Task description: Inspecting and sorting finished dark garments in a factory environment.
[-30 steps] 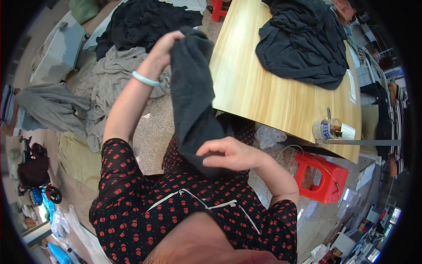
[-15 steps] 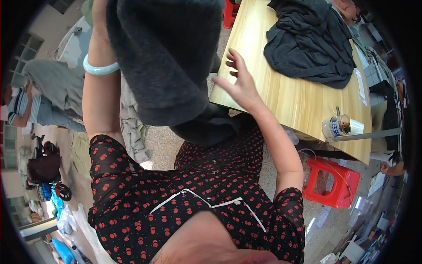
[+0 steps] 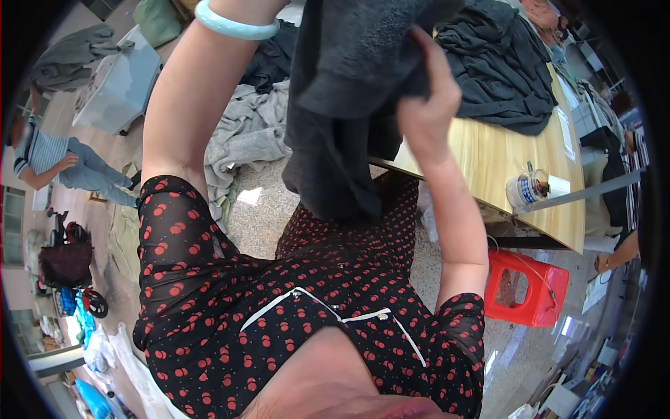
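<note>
A dark grey garment [image 3: 349,77] of soft, fuzzy cloth hangs in front of me at the top of the view, its lower folds reaching down before my skirt. My right hand [image 3: 431,105] is against its right side, with one finger stretched up along the cloth and the others curled into it. My left arm, with a pale bracelet at the wrist, reaches up to the garment's left; the left hand itself lies beyond the top edge. Another dark garment [image 3: 492,73] lies crumpled on the wooden table [image 3: 488,164] to the right.
A glass mug [image 3: 525,192] and a white cup [image 3: 558,186] stand by the table's near edge, beside a metal bar. Under it is a red stool [image 3: 527,290]. Grey clothes [image 3: 248,133] are heaped at left, beyond them a pale bin [image 3: 118,91] and a person [image 3: 59,160] standing.
The garment has shifted right. My right hand, open and apart from it before, has moved up onto the cloth. My left arm has swung up and to the right.
</note>
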Available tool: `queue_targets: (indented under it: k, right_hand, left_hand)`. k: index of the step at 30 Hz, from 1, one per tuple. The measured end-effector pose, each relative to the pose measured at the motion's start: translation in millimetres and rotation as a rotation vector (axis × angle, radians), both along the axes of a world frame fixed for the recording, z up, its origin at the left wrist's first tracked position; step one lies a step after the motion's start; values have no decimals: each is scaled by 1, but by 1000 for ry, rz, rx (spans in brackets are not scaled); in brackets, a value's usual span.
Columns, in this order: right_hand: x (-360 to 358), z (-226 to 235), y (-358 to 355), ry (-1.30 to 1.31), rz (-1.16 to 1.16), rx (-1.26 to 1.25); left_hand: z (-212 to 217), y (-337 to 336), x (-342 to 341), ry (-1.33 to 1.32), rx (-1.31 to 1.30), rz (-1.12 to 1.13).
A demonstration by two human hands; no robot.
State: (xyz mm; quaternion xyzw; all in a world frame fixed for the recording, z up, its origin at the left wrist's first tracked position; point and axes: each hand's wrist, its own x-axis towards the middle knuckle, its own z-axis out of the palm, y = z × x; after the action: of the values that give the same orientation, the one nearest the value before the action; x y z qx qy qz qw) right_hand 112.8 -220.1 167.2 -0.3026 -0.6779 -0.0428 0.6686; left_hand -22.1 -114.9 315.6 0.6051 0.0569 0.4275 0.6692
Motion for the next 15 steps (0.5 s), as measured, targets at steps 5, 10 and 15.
queue_targets:
  k: [5, 10, 15]
  right_hand:
    - [20, 82, -36, 226, 337, -41]
    - [32, 102, -35, 188, 313, -78]
    - [3, 102, -26, 65, 334, -64]
  left_hand:
    - [-22, -54, -6, 355, 255, 608]
    - [-111, -114, 3, 278, 710, 1030]
    - [-179, -109, 27, 382, 600, 1081]
